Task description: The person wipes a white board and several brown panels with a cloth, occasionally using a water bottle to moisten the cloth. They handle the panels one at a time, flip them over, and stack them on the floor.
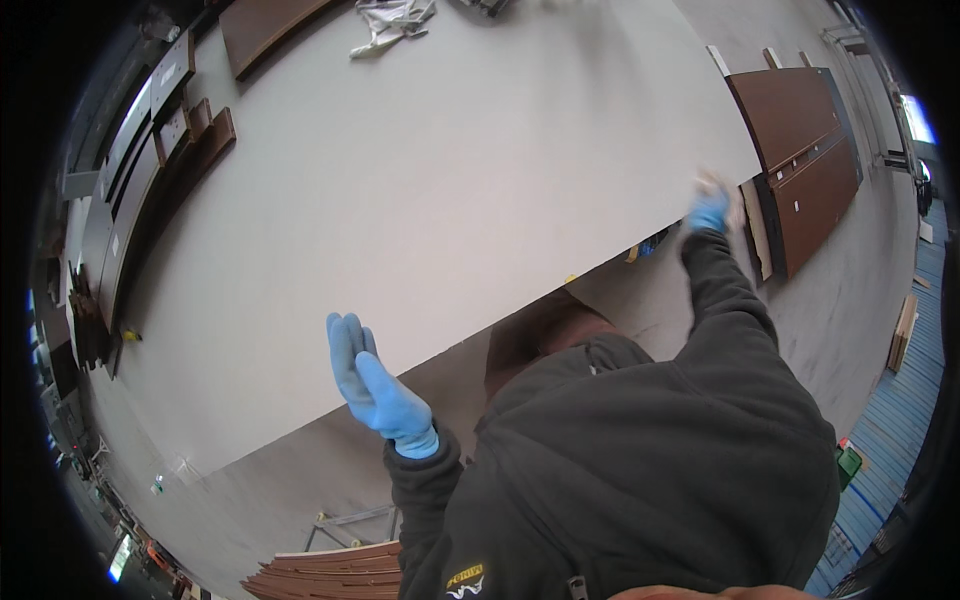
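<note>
A large light grey board [440, 190] fills most of the view, lying flat in front of me. My left hand [375, 385], in a blue glove, is held flat with its fingers straight and together against the board's near edge. My right arm in a dark sleeve reaches out to the board's right corner. There my right hand [712, 208], also in a blue glove and blurred, is wrapped over the board's edge. My dark hooded jacket covers the lower middle of the view.
Dark brown panels [805, 150] lie on the floor to the right, and more brown pieces [205, 135] at the upper left. A crumpled white cloth [390, 25] rests on the board's far end. Stacked brown boards [330, 575] sit below, on a grey floor.
</note>
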`<act>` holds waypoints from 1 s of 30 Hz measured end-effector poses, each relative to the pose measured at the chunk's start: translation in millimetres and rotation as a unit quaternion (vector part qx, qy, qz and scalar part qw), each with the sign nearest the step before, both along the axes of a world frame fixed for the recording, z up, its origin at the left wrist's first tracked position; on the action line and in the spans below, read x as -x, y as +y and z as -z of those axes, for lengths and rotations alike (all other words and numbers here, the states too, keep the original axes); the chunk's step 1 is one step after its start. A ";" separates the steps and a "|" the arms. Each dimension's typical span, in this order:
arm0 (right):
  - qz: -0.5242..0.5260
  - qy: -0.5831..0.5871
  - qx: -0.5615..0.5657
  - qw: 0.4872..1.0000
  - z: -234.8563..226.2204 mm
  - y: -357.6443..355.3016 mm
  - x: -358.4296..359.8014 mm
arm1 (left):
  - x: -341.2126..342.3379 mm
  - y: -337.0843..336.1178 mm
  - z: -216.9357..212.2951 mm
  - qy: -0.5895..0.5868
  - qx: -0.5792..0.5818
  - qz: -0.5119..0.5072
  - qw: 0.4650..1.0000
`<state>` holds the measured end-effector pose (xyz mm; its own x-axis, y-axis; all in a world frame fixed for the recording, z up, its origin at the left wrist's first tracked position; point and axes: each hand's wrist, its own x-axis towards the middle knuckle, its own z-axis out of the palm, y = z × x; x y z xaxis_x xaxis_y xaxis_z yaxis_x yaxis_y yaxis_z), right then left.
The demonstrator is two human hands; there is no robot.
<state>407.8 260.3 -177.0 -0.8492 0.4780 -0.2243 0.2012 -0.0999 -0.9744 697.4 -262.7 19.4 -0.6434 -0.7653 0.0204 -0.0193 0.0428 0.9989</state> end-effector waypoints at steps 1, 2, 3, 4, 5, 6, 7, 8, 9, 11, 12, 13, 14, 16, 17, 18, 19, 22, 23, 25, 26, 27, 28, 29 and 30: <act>0.069 -0.044 0.035 0.996 -15.6 56.7 -3.8 | -2.2 2.3 -2.1 0.009 -0.002 0.001 1.000; 0.122 -0.017 -0.006 0.992 -14.3 81.1 -6.6 | -2.9 4.4 -4.6 -0.004 0.008 0.001 1.000; 0.116 0.024 -0.094 0.989 -19.4 93.7 -6.7 | -2.7 6.4 -6.8 -0.011 0.016 0.001 1.000; 0.124 0.013 -0.201 0.971 -18.8 82.2 -9.0 | -0.8 9.7 -9.1 -0.025 0.019 0.000 1.000; 0.071 0.025 -0.256 0.964 -12.6 49.1 -13.6 | 2.0 14.1 -11.4 -0.022 0.019 0.009 1.000; -0.004 0.082 -0.330 0.940 -7.8 0.6 -14.7 | 7.1 18.6 -14.0 -0.021 0.017 0.016 1.000; -0.100 0.119 -0.378 0.912 -2.0 -59.1 -22.7 | 14.0 24.4 -16.0 -0.016 0.014 0.022 1.000; -0.212 0.159 -0.393 0.881 1.9 -124.8 -34.1 | 21.7 31.1 -18.8 -0.008 0.020 0.037 0.999; -0.336 0.209 -0.363 0.844 2.8 -187.1 -53.0 | 29.0 39.0 -22.1 0.002 0.025 0.052 0.998; -0.523 0.390 -0.364 0.665 -2.6 -293.5 -109.3 | 44.2 55.5 -28.8 0.011 0.024 0.067 0.997; -0.547 0.466 -0.431 0.546 -6.7 -333.7 -139.2 | 51.1 64.4 -31.8 0.009 0.021 0.068 0.997; -0.625 0.470 -0.316 0.537 -8.5 -361.9 -159.3 | 57.8 73.4 -33.7 0.016 0.020 0.072 0.997; -0.673 0.485 -0.263 0.493 -8.9 -385.5 -176.8 | 64.2 82.0 -34.0 0.019 0.015 0.077 0.997; -0.710 0.494 -0.316 0.389 -3.2 -408.5 -188.4 | 75.0 98.5 -32.9 0.038 0.013 0.095 0.995; -0.662 0.488 -0.393 0.410 1.1 -410.9 -176.8 | 78.3 106.0 -31.3 0.032 0.024 0.093 0.995; -0.513 0.544 -0.495 0.442 6.6 -415.9 -146.3 | 81.7 112.0 -28.5 0.019 0.029 0.096 0.995; -0.407 0.544 -0.528 0.510 7.1 -420.3 -115.4 | 84.2 118.5 -24.9 0.005 0.032 0.098 0.995; -0.354 0.480 -0.400 0.696 14.7 -349.2 48.0 | 94.1 135.2 -14.6 -0.032 -0.016 0.105 0.994; -0.310 0.374 -0.490 0.724 13.5 -297.2 109.7 | 98.3 140.6 -11.1 -0.041 -0.043 0.105 0.993; -0.288 0.057 -0.250 0.923 8.3 -160.7 200.2 | 107.3 151.2 -6.8 -0.058 -0.088 0.107 0.989; -0.170 0.050 -0.377 0.909 8.0 -71.8 206.5 | 113.0 155.5 -6.1 -0.057 -0.103 0.111 0.987; -0.058 -0.026 -0.519 0.853 7.1 19.3 212.8 | 119.5 159.3 -6.0 -0.055 -0.118 0.118 0.984; -0.023 0.042 -0.584 0.810 6.3 111.1 189.3 | 126.1 163.0 -6.1 -0.046 -0.134 0.123 0.982; 0.025 0.026 -0.568 0.822 6.5 191.2 166.9 | 133.1 166.8 -6.5 -0.055 -0.131 0.131 0.981; 0.098 -0.031 -0.519 0.849 6.7 262.3 135.4 | 139.4 170.7 -7.4 -0.059 -0.128 0.136 0.981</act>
